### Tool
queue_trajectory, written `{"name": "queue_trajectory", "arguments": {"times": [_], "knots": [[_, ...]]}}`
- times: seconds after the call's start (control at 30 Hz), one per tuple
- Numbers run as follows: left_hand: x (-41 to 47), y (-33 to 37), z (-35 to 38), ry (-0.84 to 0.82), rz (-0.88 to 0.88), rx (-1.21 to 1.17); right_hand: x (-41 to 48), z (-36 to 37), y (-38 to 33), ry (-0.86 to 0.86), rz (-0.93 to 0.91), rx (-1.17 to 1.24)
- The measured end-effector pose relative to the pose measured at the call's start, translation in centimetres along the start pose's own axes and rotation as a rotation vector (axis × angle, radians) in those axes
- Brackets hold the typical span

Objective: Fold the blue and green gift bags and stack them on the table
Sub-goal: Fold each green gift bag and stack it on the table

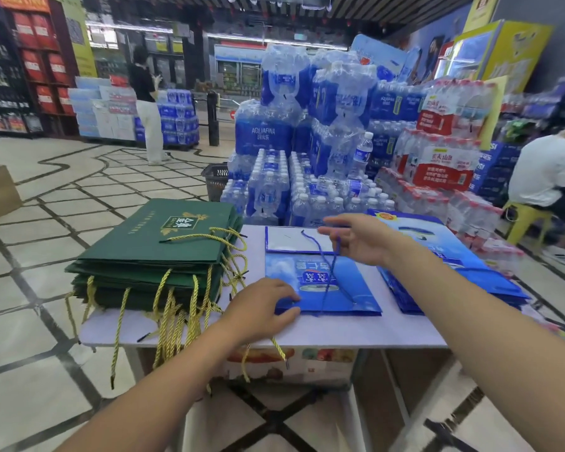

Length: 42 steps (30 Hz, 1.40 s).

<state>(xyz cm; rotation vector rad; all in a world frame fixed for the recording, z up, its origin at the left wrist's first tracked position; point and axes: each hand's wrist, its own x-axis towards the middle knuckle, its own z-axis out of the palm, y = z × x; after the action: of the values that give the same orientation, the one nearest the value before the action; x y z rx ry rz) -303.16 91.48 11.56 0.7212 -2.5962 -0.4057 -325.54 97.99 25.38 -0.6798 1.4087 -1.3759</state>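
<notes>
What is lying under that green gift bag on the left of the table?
Under the top green gift bag: more flat green bags, stacked, gold cord handles hanging over the table edge. Their number and the tabletop beneath are covered.

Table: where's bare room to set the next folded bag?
Bare strip along the near edge of the table, before the middle blue bag; narrow gap between it and the right blue stack. The green stack crowds the left.
</notes>
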Motion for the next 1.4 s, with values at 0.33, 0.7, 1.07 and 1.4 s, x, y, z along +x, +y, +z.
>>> {"name": "queue_trajectory", "arguments": {"times": [0.33, 0.7, 1.07, 1.4], "knots": [[-0.5, 0.4, -0.5, -0.049, -0.07, -0.074, -2.8, 2.4, -3.8, -0.175, -0.467, -0.5], [-0.8, 0.5, -0.4, -0.047, -0.168, -0.156, 3.4, -1.3, 4.9, 0.112, -0.132, -1.516], [-0.6, 0.7, -0.7, -0.062, -0.154, -0.118, 2.8, -0.6, 5.8, -0.12, 0.055, -0.884], [-0.9, 1.2, -0.9, -0.059, -0.142, -0.123, -0.1, 4.7, -1.8, -0.358, -0.059, -0.334]]}}
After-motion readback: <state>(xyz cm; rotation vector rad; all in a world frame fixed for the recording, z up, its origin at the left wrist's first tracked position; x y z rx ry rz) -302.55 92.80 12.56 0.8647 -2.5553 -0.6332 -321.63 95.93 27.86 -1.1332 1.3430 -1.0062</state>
